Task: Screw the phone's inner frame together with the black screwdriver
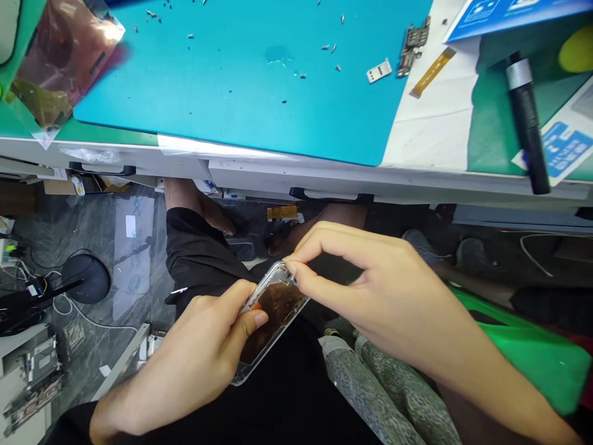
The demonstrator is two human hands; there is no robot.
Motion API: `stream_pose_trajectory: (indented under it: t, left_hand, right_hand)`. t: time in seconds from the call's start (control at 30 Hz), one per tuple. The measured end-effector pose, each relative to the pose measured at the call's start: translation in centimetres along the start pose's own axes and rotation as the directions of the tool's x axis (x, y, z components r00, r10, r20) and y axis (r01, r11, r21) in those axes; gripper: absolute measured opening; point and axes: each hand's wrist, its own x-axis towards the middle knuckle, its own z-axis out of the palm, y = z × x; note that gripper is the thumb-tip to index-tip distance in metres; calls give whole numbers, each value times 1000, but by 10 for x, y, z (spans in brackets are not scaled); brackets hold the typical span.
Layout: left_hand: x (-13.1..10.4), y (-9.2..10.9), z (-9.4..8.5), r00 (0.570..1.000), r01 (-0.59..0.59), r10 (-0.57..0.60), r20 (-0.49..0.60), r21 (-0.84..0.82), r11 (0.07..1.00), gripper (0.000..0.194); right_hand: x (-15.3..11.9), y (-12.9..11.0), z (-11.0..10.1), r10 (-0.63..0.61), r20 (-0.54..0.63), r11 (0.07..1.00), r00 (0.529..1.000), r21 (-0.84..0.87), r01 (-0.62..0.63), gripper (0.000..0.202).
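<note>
An opened phone housing (278, 309) with a silver frame and a brownish inner surface is held tilted above my lap. My left hand (199, 346) grips its left side, the thumb over the inner face near a small orange spot. At the top corner of the housing, my right hand (365, 272) has its thumb and index finger pinched together. Whatever lies between those fingertips is too small and hidden to name.
A blue mat (231, 80) on the bench carries scattered screws and a small metal tray (378, 71). To its right are a metal part (414, 46), a flex cable (432, 73) and a black pen-like tool (529, 123). A plastic bag (65, 59) lies left. A person's patterned trousers (370, 383) show nearby.
</note>
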Motion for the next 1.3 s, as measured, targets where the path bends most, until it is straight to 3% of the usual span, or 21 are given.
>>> stream_pose_trajectory:
  t: [0.47,0.87,1.3]
  left_hand:
    - [-2,-1,3,1000,-21,22,-15,39,999,16]
    - [2,-4,11,1000,-8,8,-13,37,999,16]
    - [-2,-3,10,1000,-2,2,1,23,1000,18]
  right_hand:
    - [-5,6,2,96,-15,986,995,140,-93,17]
    - [-6,11,-2,163,66,957,984,230,-174,19]
    - [-8,4,-6,102,23,983,995,150,-104,19]
